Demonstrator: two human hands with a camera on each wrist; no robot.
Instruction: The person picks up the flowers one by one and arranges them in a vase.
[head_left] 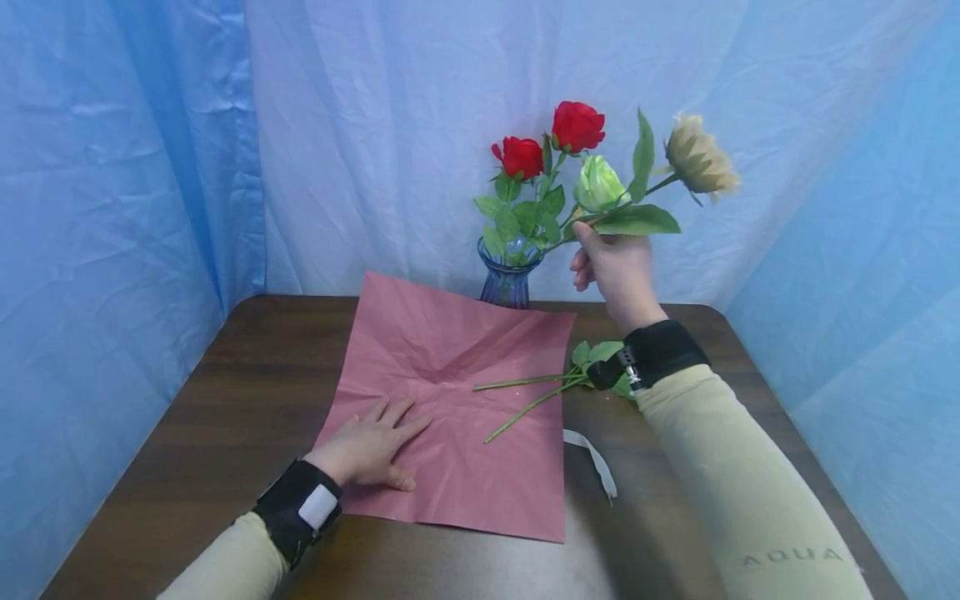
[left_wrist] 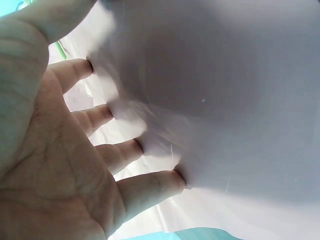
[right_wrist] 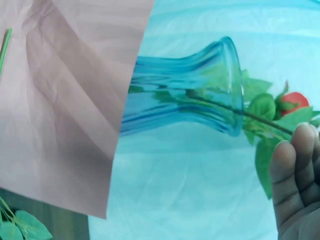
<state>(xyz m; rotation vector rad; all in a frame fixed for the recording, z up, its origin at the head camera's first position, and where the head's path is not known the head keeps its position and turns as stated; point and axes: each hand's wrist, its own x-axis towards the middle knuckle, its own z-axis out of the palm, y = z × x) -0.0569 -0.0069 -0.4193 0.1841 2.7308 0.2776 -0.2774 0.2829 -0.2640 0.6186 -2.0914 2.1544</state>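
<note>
Right hand [head_left: 618, 267]: thumb and fingers pinched on the stem [right_wrist: 267, 121] of the beige flower [head_left: 701, 158]. Bloom sits above and to the right of this hand; the stem's lower part appears to run inside the blue vase [head_left: 506, 283], just left of the same hand. Left hand [head_left: 367, 450]: fingers straight and spread, resting on the pink paper [head_left: 450, 500].

Technique (my judgement): pinch lightly and bring the stem upright, in line with the vase mouth, so that it slides without levering on the rim. Hold its leaves [head_left: 637, 219] clear of the green bud [head_left: 600, 185] and red roses [head_left: 577, 127], left of and above my right hand. A flat left hand should steady the paper.

Appearance: layered, dull-beige petals, bloom tilted rightward; slim stem; broad, pointed green leaves.
</note>
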